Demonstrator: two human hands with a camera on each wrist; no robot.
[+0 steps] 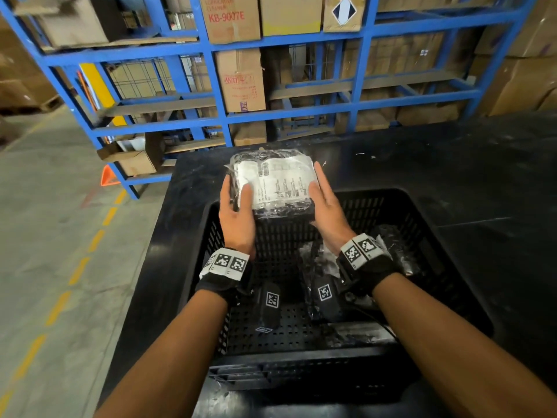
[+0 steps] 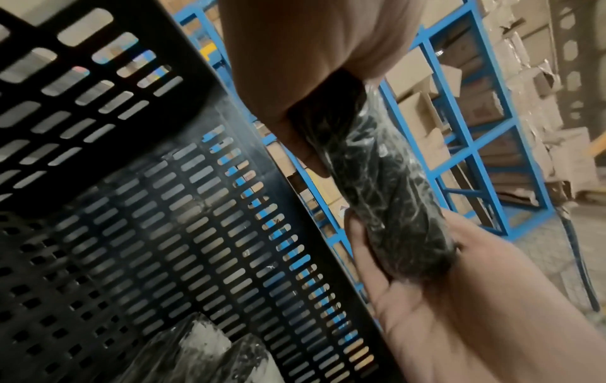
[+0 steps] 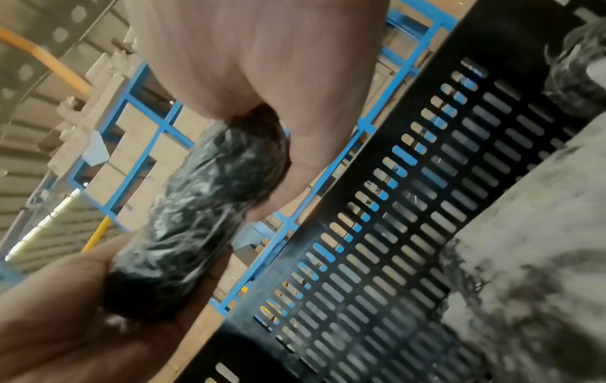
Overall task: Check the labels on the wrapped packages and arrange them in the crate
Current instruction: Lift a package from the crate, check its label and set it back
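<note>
Plastic film is the worry here: the wrapped package point(image 1: 272, 179) I hold is slick, and I judge that if my hold slackens while I tilt it to read, it could slide out and drop onto the packages already in the crate point(image 1: 452, 236). My left hand point(image 1: 236, 217) holds its left end, thumb up on the white label point(image 1: 275, 181) and fingers curled underneath, as the left wrist view shows. The package sits between my hands, label face up, raised over the far rim of the crate, which rests on the black table point(image 1: 482, 164). My right hand point(image 1: 327, 211) mirrors the left, thumb lying on the label's right edge and fingers wrapped under the right end. Both forearms reach forward over the crate, wrists level, palms turned inward. Farther right, another wrapped package point(image 1: 398, 251) lies inside the crate near its right wall; setting mine down carelessly could, I think, cover its label
</note>
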